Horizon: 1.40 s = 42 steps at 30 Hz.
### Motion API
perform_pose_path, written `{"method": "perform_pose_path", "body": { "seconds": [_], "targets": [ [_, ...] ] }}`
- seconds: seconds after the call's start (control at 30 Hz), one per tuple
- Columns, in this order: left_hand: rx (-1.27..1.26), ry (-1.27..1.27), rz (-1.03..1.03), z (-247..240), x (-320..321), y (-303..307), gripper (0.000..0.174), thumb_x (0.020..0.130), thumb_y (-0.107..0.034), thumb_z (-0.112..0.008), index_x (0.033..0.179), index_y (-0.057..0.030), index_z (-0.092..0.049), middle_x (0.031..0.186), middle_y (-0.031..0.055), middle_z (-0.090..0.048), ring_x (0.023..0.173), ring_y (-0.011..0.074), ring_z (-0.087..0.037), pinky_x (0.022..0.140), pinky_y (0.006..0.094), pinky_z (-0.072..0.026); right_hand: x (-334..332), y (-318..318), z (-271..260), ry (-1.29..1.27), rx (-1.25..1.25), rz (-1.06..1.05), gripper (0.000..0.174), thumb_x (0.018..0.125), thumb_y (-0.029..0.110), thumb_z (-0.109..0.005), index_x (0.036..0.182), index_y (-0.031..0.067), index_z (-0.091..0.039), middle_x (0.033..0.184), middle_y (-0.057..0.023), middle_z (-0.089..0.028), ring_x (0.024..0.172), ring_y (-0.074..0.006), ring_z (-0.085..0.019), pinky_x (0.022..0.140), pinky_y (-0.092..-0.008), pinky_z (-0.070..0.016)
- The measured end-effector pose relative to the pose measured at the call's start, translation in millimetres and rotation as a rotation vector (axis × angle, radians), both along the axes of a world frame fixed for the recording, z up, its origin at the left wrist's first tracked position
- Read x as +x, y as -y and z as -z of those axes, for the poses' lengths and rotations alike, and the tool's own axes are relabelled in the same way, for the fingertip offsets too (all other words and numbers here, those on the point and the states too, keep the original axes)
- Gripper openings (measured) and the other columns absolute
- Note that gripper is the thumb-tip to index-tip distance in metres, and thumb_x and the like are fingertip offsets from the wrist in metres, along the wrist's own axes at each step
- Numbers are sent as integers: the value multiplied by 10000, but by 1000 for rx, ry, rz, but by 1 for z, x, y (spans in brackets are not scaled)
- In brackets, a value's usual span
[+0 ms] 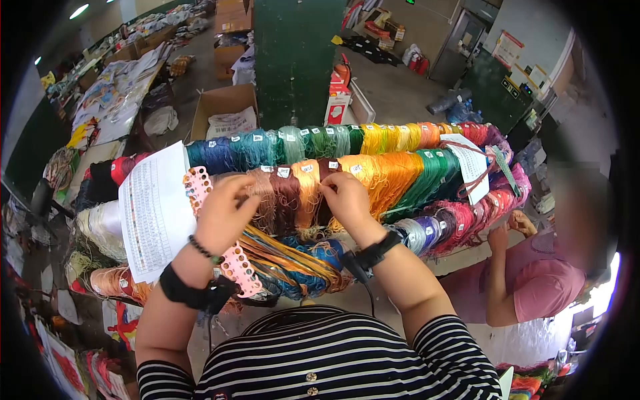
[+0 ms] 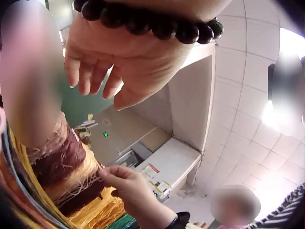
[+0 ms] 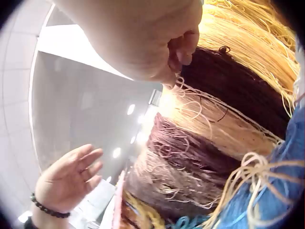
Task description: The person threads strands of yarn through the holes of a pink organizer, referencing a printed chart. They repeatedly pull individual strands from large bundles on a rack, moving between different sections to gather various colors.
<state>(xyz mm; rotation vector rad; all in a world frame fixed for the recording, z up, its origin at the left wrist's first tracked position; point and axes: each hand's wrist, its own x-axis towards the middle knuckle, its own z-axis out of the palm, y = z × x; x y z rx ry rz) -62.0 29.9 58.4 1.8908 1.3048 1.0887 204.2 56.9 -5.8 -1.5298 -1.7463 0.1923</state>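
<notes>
Rows of coloured thread skeins with small white labels hang on a rack. The right hand (image 1: 347, 200) pinches thread at the top between the peach skein (image 1: 309, 190) and a dark brown one; in the right wrist view its fingertips hold a thin strand above the peach skein (image 3: 214, 126). The left hand (image 1: 230, 207) is raised by the dusty-pink skein (image 1: 263, 193), its fingers loosely bent; the left wrist view shows it (image 2: 124, 67) holding nothing. Beside it lie a pink card with holes (image 1: 241, 270) and a bundle of mixed threads (image 1: 293, 260).
A printed sheet (image 1: 157, 213) lies on the rack's left part, another paper (image 1: 470, 167) on the right. A person in a pink shirt (image 1: 540, 277) stands at the right. Behind the rack are a green pillar (image 1: 293, 60) and a cardboard box (image 1: 223, 107).
</notes>
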Motion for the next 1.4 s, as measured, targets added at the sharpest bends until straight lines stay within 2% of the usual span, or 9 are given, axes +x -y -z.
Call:
{"method": "perform_pose_path", "body": {
  "seconds": [0.07, 0.17, 0.3, 0.43, 0.57, 0.8, 1.0, 1.1, 1.4],
  "targets": [
    [168, -154, 55, 3, 29, -17, 319, 819, -153, -661, 1101, -6, -632, 1121, 181, -627, 1031, 331, -607, 905, 381, -488, 5, 2, -4, -241, -272, -52, 123, 845, 131, -692, 882, 19, -658, 868, -80, -670, 734, -159, -627, 679, -298, -507],
    [288, -292, 86, 13, 70, -48, 358, 831, -188, -650, 1139, -8, -621, 1159, 205, -617, 1066, 346, -595, 940, 386, -473, 6, -9, 38, -639, -402, -346, 115, 895, 77, -639, 967, -12, -637, 890, -52, -671, 768, -109, -612, 700, -269, -513],
    [338, -462, 39, 30, 96, -78, 389, 835, -240, -645, 1151, -15, -627, 1201, 206, -610, 1112, 348, -578, 958, 403, -459, -16, 18, 18, -168, -249, -491, 272, 859, 69, -660, 1123, 8, -633, 948, -157, -680, 819, -234, -667, 763, -327, -521],
    [-24, -508, 83, 29, 91, -85, 374, 830, -235, -623, 1162, -65, -648, 1149, 184, -643, 1062, 352, -602, 925, 416, -476, 1, 17, 8, -175, -155, -251, 170, 847, 162, -628, 978, 75, -693, 868, -181, -669, 828, -364, -641, 730, -433, -514],
    [78, -435, 77, 46, 78, -91, 352, 846, -224, -580, 1161, -89, -659, 1127, 174, -657, 1034, 363, -612, 919, 428, -479, 9, -5, 10, -130, -29, -91, 153, 837, 201, -635, 894, 83, -713, 821, -167, -674, 785, -357, -646, 684, -441, -514],
    [184, -575, 31, 32, 92, -74, 515, 788, -380, -691, 1209, -92, -626, 1126, 159, -659, 1048, 325, -615, 937, 416, -463, 0, -11, 18, -43, -13, -31, 144, 806, 215, -665, 823, 73, -683, 799, -158, -661, 727, -327, -645, 641, -410, -517],
    [231, -499, 72, 50, 86, -84, 560, 764, -386, -710, 1209, -58, -615, 1145, 154, -654, 1064, 323, -602, 1012, 435, -403, 8, -7, 24, -787, -405, -239, 109, 935, 157, -577, 909, 56, -606, 795, -44, -658, 666, -151, -627, 585, -281, -481],
    [236, -501, 62, 53, 86, -85, 552, 763, -382, -710, 1204, -62, -619, 1158, 153, -650, 1076, 321, -597, 1025, 447, -394, 11, -6, 20, -911, -537, -274, 73, 970, 157, -546, 956, 90, -572, 867, 12, -649, 702, -71, -596, 587, -205, -452],
    [221, -473, 86, 51, 85, -85, 557, 757, -372, -711, 1210, -62, -611, 1165, 155, -646, 1085, 329, -596, 1033, 464, -384, 9, -7, 24, -1012, -583, -264, 94, 939, 139, -591, 1003, 70, -601, 819, 26, -626, 668, -65, -567, 581, -201, -443]
  ]
}}
